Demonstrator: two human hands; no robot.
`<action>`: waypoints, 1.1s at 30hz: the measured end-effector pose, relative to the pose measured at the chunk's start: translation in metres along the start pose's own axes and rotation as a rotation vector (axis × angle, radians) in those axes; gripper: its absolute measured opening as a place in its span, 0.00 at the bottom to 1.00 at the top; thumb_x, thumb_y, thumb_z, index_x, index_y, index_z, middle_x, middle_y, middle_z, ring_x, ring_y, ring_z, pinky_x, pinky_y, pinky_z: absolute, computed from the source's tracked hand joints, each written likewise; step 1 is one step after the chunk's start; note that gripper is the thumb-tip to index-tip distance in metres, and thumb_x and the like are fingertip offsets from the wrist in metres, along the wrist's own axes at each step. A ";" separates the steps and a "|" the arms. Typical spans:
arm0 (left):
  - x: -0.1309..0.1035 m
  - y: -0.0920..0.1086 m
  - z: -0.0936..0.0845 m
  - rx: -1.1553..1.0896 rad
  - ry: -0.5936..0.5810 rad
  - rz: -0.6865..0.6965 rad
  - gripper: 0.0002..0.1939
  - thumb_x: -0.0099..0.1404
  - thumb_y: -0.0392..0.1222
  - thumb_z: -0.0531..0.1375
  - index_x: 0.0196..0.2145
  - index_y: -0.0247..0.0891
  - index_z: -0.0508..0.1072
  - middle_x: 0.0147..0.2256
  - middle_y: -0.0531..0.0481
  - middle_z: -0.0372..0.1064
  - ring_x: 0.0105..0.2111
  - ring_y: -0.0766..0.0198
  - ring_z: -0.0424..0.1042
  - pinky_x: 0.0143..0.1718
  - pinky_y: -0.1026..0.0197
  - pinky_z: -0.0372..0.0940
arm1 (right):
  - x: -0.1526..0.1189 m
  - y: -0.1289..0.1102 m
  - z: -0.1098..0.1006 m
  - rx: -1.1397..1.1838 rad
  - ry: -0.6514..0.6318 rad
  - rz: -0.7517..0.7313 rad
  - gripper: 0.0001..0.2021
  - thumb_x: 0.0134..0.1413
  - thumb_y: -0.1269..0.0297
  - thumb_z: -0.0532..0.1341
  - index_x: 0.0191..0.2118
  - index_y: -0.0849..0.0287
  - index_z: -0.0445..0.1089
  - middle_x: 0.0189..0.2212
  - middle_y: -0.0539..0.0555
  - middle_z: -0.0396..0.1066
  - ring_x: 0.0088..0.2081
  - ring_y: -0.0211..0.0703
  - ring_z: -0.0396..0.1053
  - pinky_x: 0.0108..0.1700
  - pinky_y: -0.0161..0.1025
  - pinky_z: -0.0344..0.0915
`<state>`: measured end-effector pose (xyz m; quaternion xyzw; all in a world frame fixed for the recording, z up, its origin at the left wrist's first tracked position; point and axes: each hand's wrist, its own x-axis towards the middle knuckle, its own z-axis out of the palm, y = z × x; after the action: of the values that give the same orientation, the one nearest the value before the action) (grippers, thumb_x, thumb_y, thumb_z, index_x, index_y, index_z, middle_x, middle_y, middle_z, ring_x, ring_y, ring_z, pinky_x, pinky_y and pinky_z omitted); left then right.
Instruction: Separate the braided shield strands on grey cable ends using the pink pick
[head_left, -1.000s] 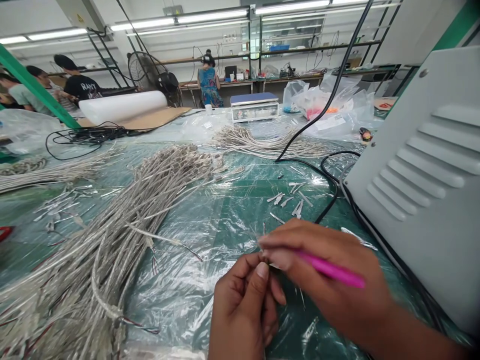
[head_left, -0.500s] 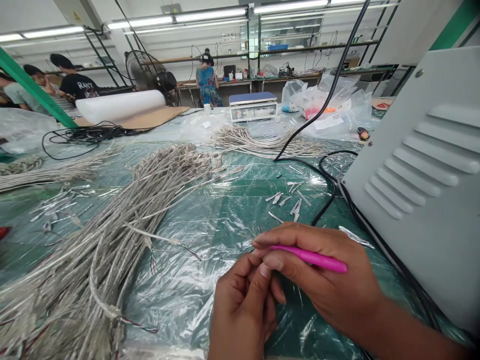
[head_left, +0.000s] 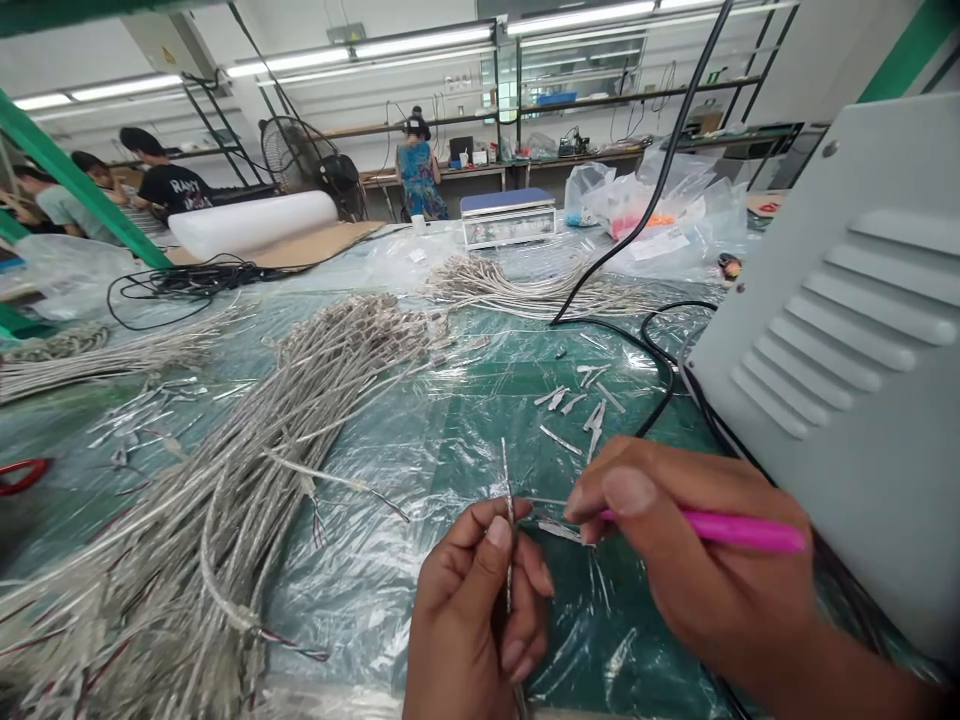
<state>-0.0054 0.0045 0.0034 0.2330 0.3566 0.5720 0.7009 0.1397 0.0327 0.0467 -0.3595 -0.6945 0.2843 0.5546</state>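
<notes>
Pinched upright between the thumb and fingers of my left hand (head_left: pixel 484 590) is a thin silvery cable (head_left: pixel 509 540), its tip pointing up. To its right, my right hand (head_left: pixel 697 540) is closed around a pink pen-like tool (head_left: pixel 739 531), whose handle sticks out to the right. A fine pale strand (head_left: pixel 546 501) runs between the right fingertips and the left index fingertip. Below it, a silvery scrap (head_left: pixel 561 531) lies on the plastic-covered green table (head_left: pixel 390 450). Left of my hands lies a large bundle of braided cables (head_left: pixel 247 460) with some coloured wire ends showing.
A grey vented machine (head_left: pixel 847 350) stands at the right, with black cables (head_left: pixel 652 350) beside it. Foil scraps (head_left: pixel 592 415) lie beyond my hands. Another cable bundle (head_left: pixel 517 290), a white-framed box (head_left: pixel 508 218) and plastic bags (head_left: pixel 645 205) are farther back. Several people sit in the background.
My right hand has moved right, away from my left hand, with the pink tool. The silvery cable in my left hand now shows upright. The view has shifted slightly.
</notes>
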 end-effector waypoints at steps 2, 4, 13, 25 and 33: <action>0.000 -0.001 -0.001 -0.034 -0.020 0.013 0.07 0.68 0.38 0.56 0.37 0.36 0.74 0.22 0.52 0.70 0.10 0.80 0.45 0.10 0.75 0.48 | 0.001 -0.001 0.004 -0.035 -0.084 -0.036 0.11 0.63 0.72 0.56 0.30 0.60 0.73 0.23 0.51 0.72 0.25 0.35 0.69 0.26 0.34 0.65; 0.000 -0.002 -0.001 -0.059 -0.029 0.027 0.08 0.69 0.38 0.56 0.36 0.36 0.74 0.22 0.52 0.70 0.10 0.80 0.45 0.10 0.75 0.49 | 0.003 -0.001 0.007 -0.049 -0.153 -0.060 0.10 0.63 0.73 0.56 0.32 0.60 0.73 0.24 0.51 0.73 0.26 0.35 0.70 0.29 0.33 0.66; 0.001 -0.005 -0.002 -0.115 -0.027 0.024 0.06 0.69 0.38 0.55 0.37 0.35 0.70 0.22 0.51 0.73 0.08 0.80 0.46 0.09 0.74 0.50 | 0.004 0.002 0.011 -0.067 -0.195 -0.108 0.10 0.62 0.76 0.55 0.32 0.61 0.71 0.25 0.50 0.73 0.28 0.33 0.71 0.32 0.31 0.67; 0.001 -0.004 0.000 -0.117 -0.010 0.029 0.05 0.69 0.38 0.56 0.37 0.35 0.70 0.23 0.51 0.73 0.08 0.80 0.47 0.08 0.75 0.50 | 0.003 -0.001 0.011 -0.091 -0.160 -0.160 0.10 0.60 0.77 0.56 0.31 0.59 0.70 0.26 0.51 0.74 0.28 0.35 0.71 0.30 0.33 0.68; 0.000 -0.005 0.000 -0.109 -0.001 0.039 0.06 0.69 0.38 0.55 0.36 0.36 0.71 0.14 0.58 0.64 0.08 0.78 0.44 0.08 0.75 0.50 | 0.003 0.000 0.011 -0.169 -0.186 -0.159 0.09 0.60 0.76 0.55 0.32 0.59 0.70 0.24 0.52 0.73 0.26 0.37 0.69 0.28 0.36 0.66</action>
<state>-0.0020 0.0029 0.0000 0.2018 0.3198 0.6039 0.7016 0.1280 0.0351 0.0462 -0.3209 -0.7907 0.2121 0.4764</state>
